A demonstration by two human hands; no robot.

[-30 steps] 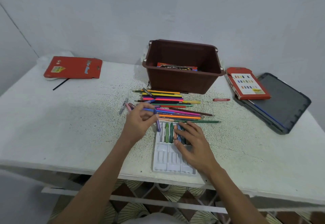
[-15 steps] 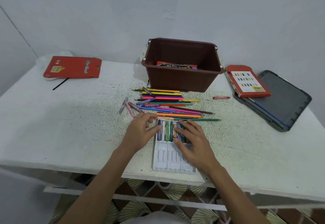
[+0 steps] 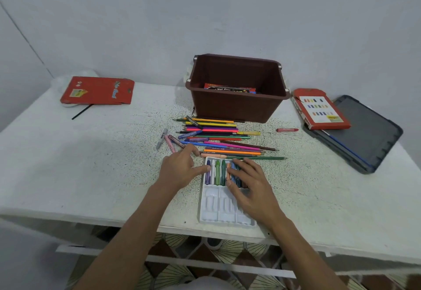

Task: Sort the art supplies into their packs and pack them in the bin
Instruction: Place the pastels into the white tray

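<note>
A white plastic crayon tray (image 3: 218, 212) lies near the table's front edge, with several crayons in its upper row. My right hand (image 3: 252, 187) rests flat on the right-hand crayons, fingers straight. My left hand (image 3: 180, 171) sits at the tray's left edge. Its thumb touches the purple crayon (image 3: 207, 173) in the leftmost slot, and its index finger stretches toward loose pink and grey crayons (image 3: 169, 142). A heap of coloured pencils (image 3: 218, 134) lies between the tray and the brown bin (image 3: 237, 107). One pack (image 3: 227, 89) is inside the bin.
A lone red crayon (image 3: 287, 129) lies right of the pencils. An open red crayon box (image 3: 319, 109) leans on a dark grey flat case (image 3: 364, 130) at the right. At the back left are a red pencil pack (image 3: 98, 90) and a black pencil (image 3: 82, 112).
My left hand carried a purple crayon down into the tray's leftmost slot and released it; the thumb now stays against it. My right hand has kept its place on the tray.
</note>
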